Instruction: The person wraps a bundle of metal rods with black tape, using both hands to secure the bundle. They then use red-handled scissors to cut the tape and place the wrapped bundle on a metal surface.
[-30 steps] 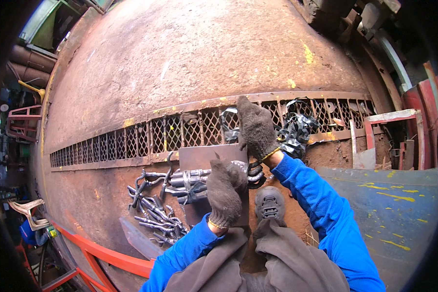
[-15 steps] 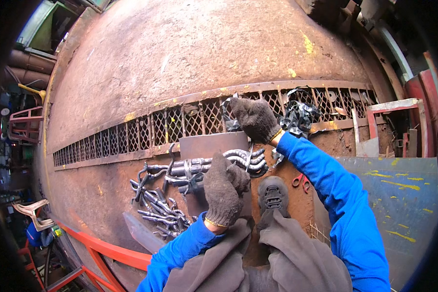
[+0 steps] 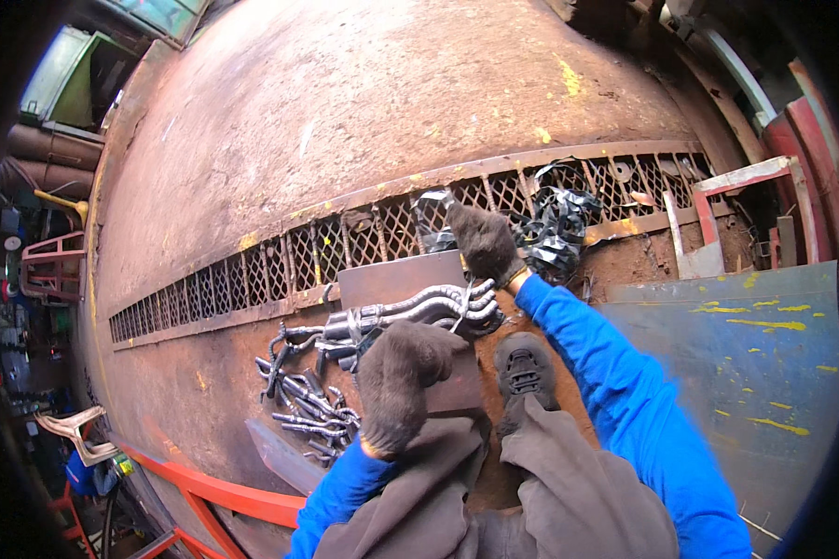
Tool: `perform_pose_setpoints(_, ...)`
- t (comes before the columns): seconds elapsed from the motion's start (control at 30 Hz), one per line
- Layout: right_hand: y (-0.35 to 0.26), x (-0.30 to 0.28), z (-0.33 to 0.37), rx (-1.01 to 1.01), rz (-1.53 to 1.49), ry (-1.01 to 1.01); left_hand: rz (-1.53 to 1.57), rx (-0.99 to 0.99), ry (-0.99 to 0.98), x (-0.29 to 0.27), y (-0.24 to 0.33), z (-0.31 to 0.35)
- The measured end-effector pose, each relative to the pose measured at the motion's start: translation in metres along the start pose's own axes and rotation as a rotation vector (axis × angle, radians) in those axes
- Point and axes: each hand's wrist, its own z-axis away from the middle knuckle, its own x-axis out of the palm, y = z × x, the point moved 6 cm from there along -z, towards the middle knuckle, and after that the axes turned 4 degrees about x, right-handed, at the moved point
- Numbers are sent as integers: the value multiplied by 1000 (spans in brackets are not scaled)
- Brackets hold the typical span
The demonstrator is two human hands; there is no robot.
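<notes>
A bundle of bent grey steel rods (image 3: 410, 312), tied round with wire, lies on a rusty plate (image 3: 391, 276) in front of my shoe (image 3: 525, 368). My right hand (image 3: 480, 242), in a dark knit glove, reaches forward over the bundle's right end. Its fingers are curled, and a thin wire (image 3: 460, 307) runs from under it down to the rods. My left hand (image 3: 396, 382), also gloved, hangs just above the near side of the bundle with its fingers curled in and nothing visible in it.
Several loose hooked rods (image 3: 308, 410) lie to the left. A mesh grating strip (image 3: 252, 275) crosses the rusty floor. Crumpled black strapping (image 3: 555, 228) sits by the grating. A grey sheet with yellow flecks (image 3: 746, 354) is at right, a red rail (image 3: 205, 484) below left.
My right hand was raised with its fingers spread. It has since curled shut and dropped toward the bundle's right end. My left hand has stayed over the rods, and my view has shifted slightly.
</notes>
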Motion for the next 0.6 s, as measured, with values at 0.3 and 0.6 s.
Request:
perform_pose_setpoints(0.3,13,18,42,504,-224,250,-1261,352,-645,5,67,-79)
perform_pose_setpoints(0.6,52,62,67,870,-703,161,-1348,384,-937,37,-23,-75)
